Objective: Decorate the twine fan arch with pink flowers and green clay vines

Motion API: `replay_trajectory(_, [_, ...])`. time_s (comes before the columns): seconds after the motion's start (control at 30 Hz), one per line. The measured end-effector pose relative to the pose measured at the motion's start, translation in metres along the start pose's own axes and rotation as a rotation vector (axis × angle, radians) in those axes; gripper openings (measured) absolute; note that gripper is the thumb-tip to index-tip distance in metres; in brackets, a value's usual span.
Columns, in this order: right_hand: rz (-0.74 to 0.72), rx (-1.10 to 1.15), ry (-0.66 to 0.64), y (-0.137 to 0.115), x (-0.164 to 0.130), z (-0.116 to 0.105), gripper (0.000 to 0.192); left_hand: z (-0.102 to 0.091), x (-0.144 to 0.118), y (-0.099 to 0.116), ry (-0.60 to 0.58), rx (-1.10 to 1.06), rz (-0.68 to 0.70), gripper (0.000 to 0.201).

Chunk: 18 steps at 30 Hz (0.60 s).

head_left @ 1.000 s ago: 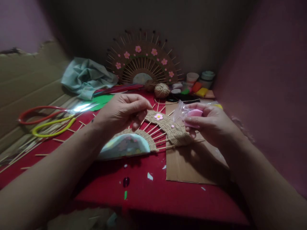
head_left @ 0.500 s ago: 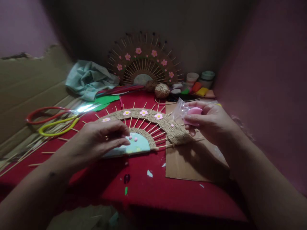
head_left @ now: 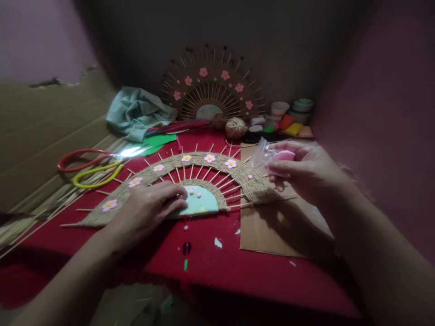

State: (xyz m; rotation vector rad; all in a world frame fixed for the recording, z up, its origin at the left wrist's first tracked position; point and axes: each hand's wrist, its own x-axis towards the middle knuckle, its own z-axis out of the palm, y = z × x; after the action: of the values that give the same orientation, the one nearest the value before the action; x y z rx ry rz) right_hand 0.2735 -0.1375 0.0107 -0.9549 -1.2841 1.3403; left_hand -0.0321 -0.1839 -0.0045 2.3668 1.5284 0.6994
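The left hand (head_left: 147,210) lies flat, fingers spread and gripping nothing, on the half-round fan of woven jute and wooden skewers (head_left: 190,174) at the frame's centre, fingertips touching its pale blue semicircular core (head_left: 200,203). The right hand (head_left: 302,172), centre right, pinches a lump of pink clay in a clear plastic bag (head_left: 277,158) above the fan's right end. Bare red cloth tabletop (head_left: 238,267) runs free along the lower edge; a flat brown cardboard sheet (head_left: 268,235) lies just right of the fan. Red and yellow handled scissors (head_left: 91,170) sit at left among loose skewers. Behind stand a finished flowered fan (head_left: 212,88), a crumpled teal cloth (head_left: 139,113) and a twine ball (head_left: 235,127).
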Motion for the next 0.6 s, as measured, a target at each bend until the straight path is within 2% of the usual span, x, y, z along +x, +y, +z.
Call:
replay_trajectory(0.43, [0.033,0.006,-0.014,0.0035,0.0022,-0.0002,0.032,-0.0010,-0.0058,-0.0053,-0.031,0.123,-0.020,0.030])
replay_trajectory(0.6, [0.037,0.005,-0.022,0.0040,0.0020,-0.0006,0.027,-0.0042,-0.0043,-0.0020,0.051,0.138,-0.080,0.028])
